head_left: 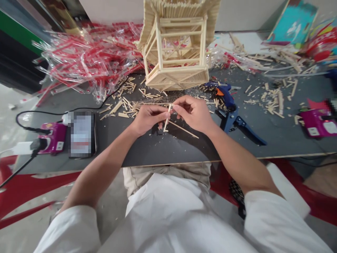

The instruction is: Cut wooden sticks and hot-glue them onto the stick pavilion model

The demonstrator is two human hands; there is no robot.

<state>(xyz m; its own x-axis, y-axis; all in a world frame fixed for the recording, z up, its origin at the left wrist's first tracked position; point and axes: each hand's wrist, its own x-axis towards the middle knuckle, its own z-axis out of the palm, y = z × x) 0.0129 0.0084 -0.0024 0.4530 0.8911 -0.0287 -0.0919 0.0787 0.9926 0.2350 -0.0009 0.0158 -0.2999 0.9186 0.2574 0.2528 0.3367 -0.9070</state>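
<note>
Above the dark table (163,151), my left hand (149,118) and my right hand (193,113) meet and pinch one short wooden stick (166,122) between their fingertips; it hangs nearly upright. A longer thin stick (184,129) lies flat on the table just below my right hand. Behind the hands stands a tall house-like frame built of wooden sticks (177,45).
Blue cutting pliers (237,123) and a blue glue gun (222,92) lie right of my hands. Cut stick pieces (123,102) litter the table. Red-and-clear wrappers (86,59) pile at back left. A phone (81,134) and purple power strips (54,137) (317,123) sit near the edges.
</note>
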